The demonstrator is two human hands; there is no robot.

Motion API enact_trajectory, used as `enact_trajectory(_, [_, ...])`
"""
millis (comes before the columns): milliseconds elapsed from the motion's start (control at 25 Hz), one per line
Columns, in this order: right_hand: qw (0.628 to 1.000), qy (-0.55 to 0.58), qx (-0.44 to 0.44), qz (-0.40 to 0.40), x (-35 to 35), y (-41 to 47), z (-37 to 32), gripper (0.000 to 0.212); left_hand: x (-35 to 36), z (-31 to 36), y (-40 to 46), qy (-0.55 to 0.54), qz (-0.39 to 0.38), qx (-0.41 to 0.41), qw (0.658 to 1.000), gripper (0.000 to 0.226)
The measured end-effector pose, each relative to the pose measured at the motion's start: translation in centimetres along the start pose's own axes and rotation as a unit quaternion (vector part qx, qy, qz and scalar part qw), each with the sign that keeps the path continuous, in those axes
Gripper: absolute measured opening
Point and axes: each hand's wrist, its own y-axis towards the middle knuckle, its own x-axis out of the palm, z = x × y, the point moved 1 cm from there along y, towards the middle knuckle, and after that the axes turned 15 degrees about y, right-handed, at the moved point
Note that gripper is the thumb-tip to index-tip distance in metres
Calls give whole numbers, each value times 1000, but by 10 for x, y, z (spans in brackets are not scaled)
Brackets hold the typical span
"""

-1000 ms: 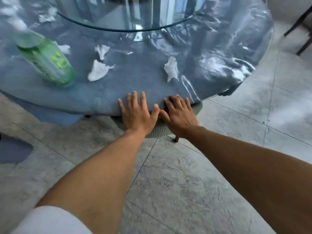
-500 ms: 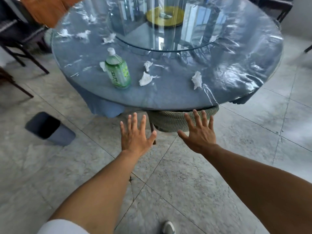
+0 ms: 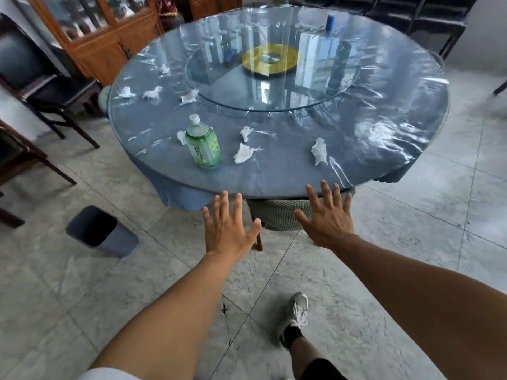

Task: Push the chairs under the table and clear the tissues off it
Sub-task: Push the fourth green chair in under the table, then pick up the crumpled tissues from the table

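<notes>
Both hands hang empty with fingers spread, left hand (image 3: 229,229) and right hand (image 3: 327,219), just short of the worktop (image 3: 274,179) edge. The chair (image 3: 277,215) sits tucked under it. The nearest tissue (image 3: 319,154) lies straight ahead of the right hand; others (image 3: 244,154) sit by the bottle (image 3: 203,146).

a green woven-seat chair (image 3: 277,215) is sitting tucked under the round plastic-covered tabletop (image 3: 274,176), where crumpled white tissues (image 3: 244,153) are lying scattered.
</notes>
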Motion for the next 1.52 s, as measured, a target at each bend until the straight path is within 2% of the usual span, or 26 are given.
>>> enact_trajectory(320, [999, 43, 32, 2, -34, 105, 12, 77, -36, 14, 108, 1, -6, 0, 1000, 100])
enact_trajectory(720, [996, 50, 72, -15, -38, 230, 20, 74, -20, 14, 238, -26, -62, 26, 997, 83])
enact_trajectory(1040, [970, 93, 220, -39, -21, 277, 42, 74, 6, -4, 329, -28, -108, 111, 988, 54])
enact_trajectory(1240, [958, 114, 262, -27, -14, 303, 45, 75, 33, -16, 373, 8, -135, 149, 980, 54])
enact_trajectory(1360, [957, 117, 261, -50, -10, 320, 53, 80, 45, -14, 378, 50, -139, 172, 974, 58])
enact_trajectory(1440, [954, 126, 266, -49, -6, 331, 59, 76, 50, -13, 377, 66, -121, 158, 978, 49])
enact_trajectory(1520, [949, 154, 273, -26, -2, 338, 63, 59, 50, -10, 372, 53, -84, 136, 986, 28])
